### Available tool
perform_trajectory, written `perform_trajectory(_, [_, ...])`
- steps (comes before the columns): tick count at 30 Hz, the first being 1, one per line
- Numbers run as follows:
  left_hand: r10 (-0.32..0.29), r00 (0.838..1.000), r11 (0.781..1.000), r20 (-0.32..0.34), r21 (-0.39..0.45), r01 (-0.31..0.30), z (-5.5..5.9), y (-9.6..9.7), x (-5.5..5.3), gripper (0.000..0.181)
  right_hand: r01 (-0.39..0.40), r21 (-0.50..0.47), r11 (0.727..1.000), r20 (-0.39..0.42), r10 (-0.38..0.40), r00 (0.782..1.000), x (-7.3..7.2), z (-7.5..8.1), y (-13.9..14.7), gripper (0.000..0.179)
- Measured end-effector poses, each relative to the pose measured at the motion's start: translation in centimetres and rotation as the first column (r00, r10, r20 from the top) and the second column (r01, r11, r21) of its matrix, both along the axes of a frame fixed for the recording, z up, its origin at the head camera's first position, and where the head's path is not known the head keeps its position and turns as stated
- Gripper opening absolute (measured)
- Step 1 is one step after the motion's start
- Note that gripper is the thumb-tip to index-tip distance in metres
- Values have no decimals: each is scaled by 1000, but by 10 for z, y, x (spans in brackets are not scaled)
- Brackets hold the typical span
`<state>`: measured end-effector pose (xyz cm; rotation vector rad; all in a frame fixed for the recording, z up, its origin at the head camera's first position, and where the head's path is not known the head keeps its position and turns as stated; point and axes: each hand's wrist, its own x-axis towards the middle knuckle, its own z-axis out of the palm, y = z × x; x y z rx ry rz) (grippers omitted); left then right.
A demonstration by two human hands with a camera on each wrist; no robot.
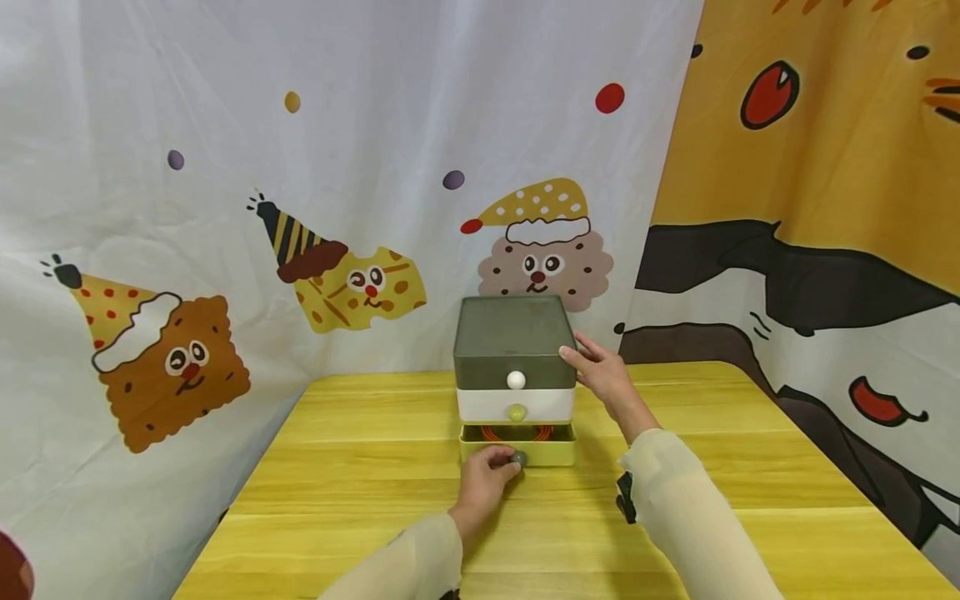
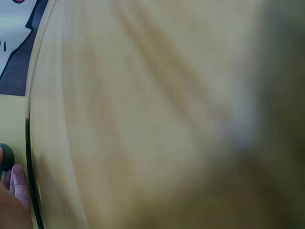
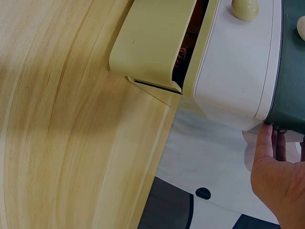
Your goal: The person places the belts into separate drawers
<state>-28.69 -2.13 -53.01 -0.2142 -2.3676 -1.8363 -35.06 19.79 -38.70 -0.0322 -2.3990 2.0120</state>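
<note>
A small three-drawer box [image 1: 516, 333] stands at the middle of the yellow wooden table [image 1: 360, 483]. Its top drawer is dark green [image 3: 291, 71] with a white knob [image 1: 516, 380], and its middle drawer is white [image 3: 233, 62]. The yellow-green bottom drawer [image 1: 551, 454] [image 3: 147, 43] is pulled out a little, with something orange coiled inside [image 1: 517, 433]. My left hand [image 1: 508, 463] pinches that drawer's dark knob [image 1: 518, 457] [image 2: 5, 157]. My right hand [image 1: 588, 360] [image 3: 276, 176] rests with straight fingers against the box's upper right side.
Cartoon-printed cloth [image 1: 337, 208] hangs close behind the box and along both sides of the table. The table's right edge [image 3: 164, 157] runs just beside the box. The left wrist view is mostly blurred wood.
</note>
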Motion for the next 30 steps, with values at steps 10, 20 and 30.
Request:
perform_trajectory(10, [8,1000,1000,3,6,-8,-1,0,-17,12,4,3,1000,10,-4,1000,1,0,-1,76])
perform_trajectory(20, [23,1000,999,-20,-29,-24,-1,1,-29,11,-9,-3,1000,-2,9,1000,2,1,0,76])
perform_trajectory(30, [46,999,998,-24,-36,-47,0,4,-36,12,1,-5,1000,8,-1,1000,1,2,-1,74])
